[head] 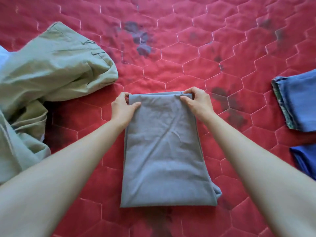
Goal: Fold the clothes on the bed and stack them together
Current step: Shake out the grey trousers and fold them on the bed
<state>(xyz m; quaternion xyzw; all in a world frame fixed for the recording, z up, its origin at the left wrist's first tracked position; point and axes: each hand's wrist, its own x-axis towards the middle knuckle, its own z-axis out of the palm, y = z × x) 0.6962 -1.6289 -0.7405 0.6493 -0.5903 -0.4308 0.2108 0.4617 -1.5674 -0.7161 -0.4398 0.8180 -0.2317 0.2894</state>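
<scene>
— Where is the grey garment point(164, 151)?

— Flat on the red quilt point(205, 57), folded into a long strip between the person's arms. The left hand point(122, 108) pinches its far left corner; the right hand point(196, 101) pinches the far right corner.

— And around it?

— Crumpled khaki trousers point(51, 65) lie to the left, folded blue clothes point(297, 100) at the right edge.

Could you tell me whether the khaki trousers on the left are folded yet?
Not folded. The khaki trousers lie crumpled and bunched on the red quilt, unlike the grey garment, a neat rectangle.
</scene>
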